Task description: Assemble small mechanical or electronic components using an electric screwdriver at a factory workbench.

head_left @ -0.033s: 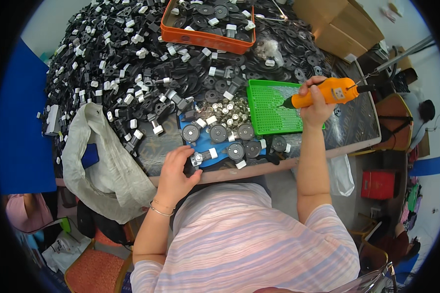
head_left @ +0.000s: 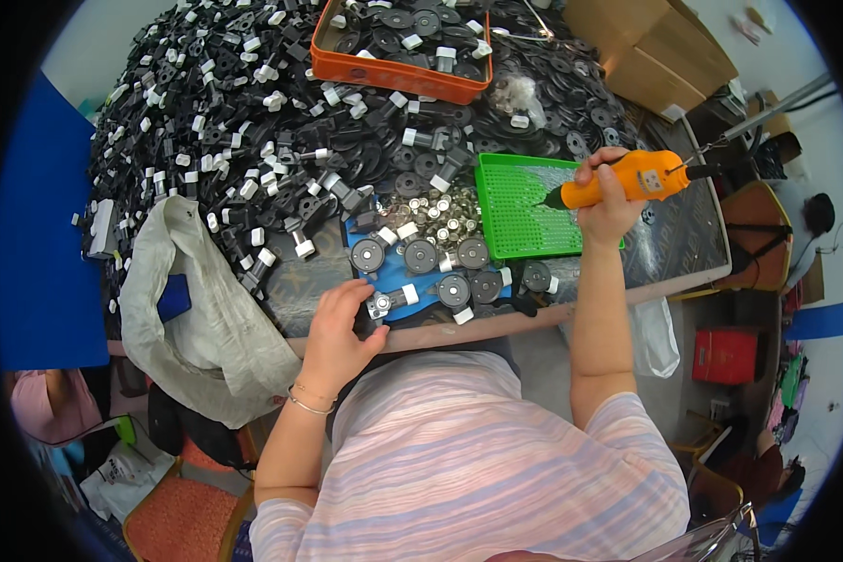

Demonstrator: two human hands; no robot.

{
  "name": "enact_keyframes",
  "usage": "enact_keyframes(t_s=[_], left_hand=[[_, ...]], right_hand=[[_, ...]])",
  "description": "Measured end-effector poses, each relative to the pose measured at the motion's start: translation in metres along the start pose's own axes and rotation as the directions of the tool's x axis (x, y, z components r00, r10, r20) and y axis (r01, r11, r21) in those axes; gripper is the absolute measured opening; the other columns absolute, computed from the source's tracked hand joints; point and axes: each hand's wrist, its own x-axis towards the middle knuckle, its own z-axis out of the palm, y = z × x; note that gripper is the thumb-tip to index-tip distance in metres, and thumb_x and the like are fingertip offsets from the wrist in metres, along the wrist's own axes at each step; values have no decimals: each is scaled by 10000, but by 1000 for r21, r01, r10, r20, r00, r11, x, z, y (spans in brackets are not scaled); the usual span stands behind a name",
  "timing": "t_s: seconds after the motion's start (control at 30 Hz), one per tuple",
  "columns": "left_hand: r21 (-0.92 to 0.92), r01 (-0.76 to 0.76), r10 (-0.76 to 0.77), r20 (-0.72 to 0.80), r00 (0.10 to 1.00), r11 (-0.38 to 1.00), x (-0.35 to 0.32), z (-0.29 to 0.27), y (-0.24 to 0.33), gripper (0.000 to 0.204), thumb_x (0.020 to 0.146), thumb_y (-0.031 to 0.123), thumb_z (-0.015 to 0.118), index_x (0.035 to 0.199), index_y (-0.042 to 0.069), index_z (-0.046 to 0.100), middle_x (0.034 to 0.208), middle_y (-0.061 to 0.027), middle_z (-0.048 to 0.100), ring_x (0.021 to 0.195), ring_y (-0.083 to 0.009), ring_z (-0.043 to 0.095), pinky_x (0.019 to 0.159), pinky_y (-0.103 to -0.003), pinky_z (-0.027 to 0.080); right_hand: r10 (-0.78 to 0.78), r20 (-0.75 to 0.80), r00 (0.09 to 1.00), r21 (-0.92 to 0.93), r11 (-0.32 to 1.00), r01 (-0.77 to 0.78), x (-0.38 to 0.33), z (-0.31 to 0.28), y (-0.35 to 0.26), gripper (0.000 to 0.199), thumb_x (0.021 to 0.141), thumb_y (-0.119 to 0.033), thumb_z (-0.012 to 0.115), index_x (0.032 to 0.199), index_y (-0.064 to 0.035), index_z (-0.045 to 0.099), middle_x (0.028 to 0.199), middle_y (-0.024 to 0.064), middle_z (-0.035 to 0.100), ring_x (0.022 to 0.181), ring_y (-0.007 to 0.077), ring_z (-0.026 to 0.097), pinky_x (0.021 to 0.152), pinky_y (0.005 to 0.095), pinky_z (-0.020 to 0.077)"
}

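My right hand grips an orange electric screwdriver, held nearly level with its black nose to the left. Its tip is over the green perforated tray, where many small silvery screws lie. At the front edge of the table, my left hand curves its thumb and fingertips around a small black bracket with a white end. A round silvery piece shows on that bracket. Beside it on a blue mat stand several black round-wheeled parts with white ends.
A large heap of black-and-white parts covers the table's left and back. Shiny metal fittings lie left of the tray. Behind are an orange bin and a cardboard box. A pale sack hangs over the left front edge.
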Motion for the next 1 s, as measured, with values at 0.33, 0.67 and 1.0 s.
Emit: enact_keyframes(t_s=[0.33, 0.67, 1.0], left_hand=[[15, 40, -40, 24, 999, 999, 2, -11, 5, 554, 616, 133, 787, 1102, 6, 552, 1118, -164, 582, 1011, -343, 537, 885, -397, 450], [308, -80, 163, -253, 954, 948, 121, -7, -26, 210, 681, 147, 747, 842, 48, 653, 950, -85, 583, 912, -284, 544, 803, -386, 431], [407, -213, 358, -320, 877, 888, 142, 1, -33, 39, 691, 113, 682, 719, 124, 656, 840, -14, 559, 887, -223, 535, 862, -403, 352]], right_hand=[[4, 5, 1000, 82, 997, -4, 7, -13, -5, 165, 794, 32, 567, 949, 0, 522, 845, 119, 565, 645, 184, 553, 606, 292, 471], [-42, 124, 991, 134, 991, 25, -9, -1, -38, 208, 801, -86, 580, 979, -13, 498, 897, 123, 497, 668, 201, 524, 631, 320, 454], [-36, 112, 993, 108, 994, 24, -34, 2, -54, 249, 792, -128, 605, 970, -18, 471, 877, 121, 485, 643, 190, 506, 596, 304, 445]])
